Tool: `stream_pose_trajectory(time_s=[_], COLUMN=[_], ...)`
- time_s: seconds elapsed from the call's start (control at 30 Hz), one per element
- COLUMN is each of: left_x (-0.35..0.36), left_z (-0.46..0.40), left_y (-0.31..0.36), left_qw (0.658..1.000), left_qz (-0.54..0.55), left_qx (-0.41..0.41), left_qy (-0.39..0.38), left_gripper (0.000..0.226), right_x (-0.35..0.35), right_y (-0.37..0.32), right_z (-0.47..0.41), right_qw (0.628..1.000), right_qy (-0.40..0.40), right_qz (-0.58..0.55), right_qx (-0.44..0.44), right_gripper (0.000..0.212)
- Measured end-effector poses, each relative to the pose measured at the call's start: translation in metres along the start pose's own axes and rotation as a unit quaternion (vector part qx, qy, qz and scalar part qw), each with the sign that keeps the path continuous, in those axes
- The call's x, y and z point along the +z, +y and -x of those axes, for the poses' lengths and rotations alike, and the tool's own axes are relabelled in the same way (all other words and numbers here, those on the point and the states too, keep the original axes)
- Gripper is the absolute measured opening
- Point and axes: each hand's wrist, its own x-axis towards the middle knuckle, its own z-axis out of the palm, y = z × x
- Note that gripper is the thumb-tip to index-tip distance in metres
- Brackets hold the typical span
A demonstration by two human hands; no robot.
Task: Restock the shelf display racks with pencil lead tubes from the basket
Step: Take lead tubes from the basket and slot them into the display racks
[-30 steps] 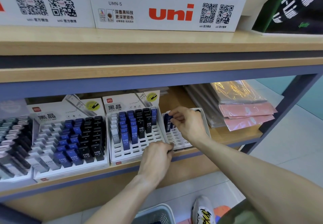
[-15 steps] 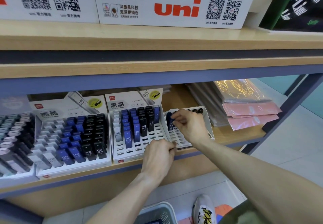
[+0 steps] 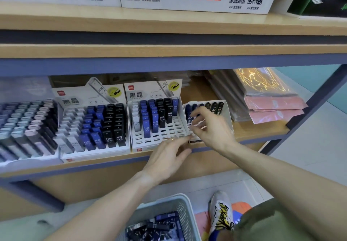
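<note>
My right hand (image 3: 210, 128) hovers over the small white rack (image 3: 226, 113) at the right end of the row, fingers spread and blurred, holding nothing. Dark blue and black lead tubes (image 3: 212, 107) stand in that rack's back row. My left hand (image 3: 165, 158) lies palm down at the shelf's front edge, its fingertips at the small rack's front left corner; what its palm holds is hidden. The middle rack (image 3: 150, 139) is filled only at the back, with bare slots in front. A grey basket (image 3: 185, 208) on the floor holds loose blue and black tubes (image 3: 159, 225).
A fuller rack (image 3: 93, 150) and a pastel-tube rack (image 3: 22, 128) stand to the left. Pink and gold packets (image 3: 272, 107) are stacked at the right. The upper shelf board (image 3: 169, 51) overhangs the racks. My shoe (image 3: 221, 212) is beside the basket.
My right hand has let go of a blue tube in the small rack's back row and drawn back with fingers spread. My left hand's fingers have stretched out. The view tilted down.
</note>
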Motion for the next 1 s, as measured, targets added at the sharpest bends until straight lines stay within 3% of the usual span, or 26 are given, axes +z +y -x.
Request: stream_pose_trajectory(time_s=[0.13, 0.2, 0.33, 0.4, 0.47, 0.7, 1.0], left_x=[-0.011, -0.009, 0.017, 0.034, 0.049, 0.089, 0.142], left_z=[0.041, 0.068, 0.121, 0.145, 0.166, 0.197, 0.208], left_y=[0.0, -0.004, -0.043, -0.068, -0.092, -0.135, -0.173], left_qw=[0.997, 0.989, 0.952, 0.934, 0.917, 0.901, 0.892], left_qz=[-0.067, -0.107, -0.154, -0.143, -0.144, -0.113, -0.121], left_qx=[0.002, -0.015, -0.077, -0.127, -0.175, -0.279, -0.306], left_qy=[-0.043, -0.105, -0.255, -0.302, -0.329, -0.313, -0.31], left_gripper=[0.02, 0.013, 0.037, 0.044, 0.049, 0.066, 0.081], right_x=[0.017, 0.034, 0.09, 0.124, 0.155, 0.229, 0.287], right_y=[-0.026, -0.029, -0.014, -0.004, 0.007, 0.024, 0.046], right_z=[0.057, 0.097, 0.17, 0.194, 0.205, 0.204, 0.2], right_qw=[0.995, 0.987, 0.945, 0.902, 0.876, 0.871, 0.869], right_qy=[-0.085, -0.15, -0.324, -0.422, -0.471, -0.461, -0.466], right_qz=[-0.042, -0.045, 0.024, 0.063, 0.065, 0.034, 0.081], right_qx=[-0.016, -0.02, 0.032, 0.062, 0.084, 0.169, 0.143], right_gripper=[0.02, 0.018, 0.027, 0.04, 0.047, 0.05, 0.063])
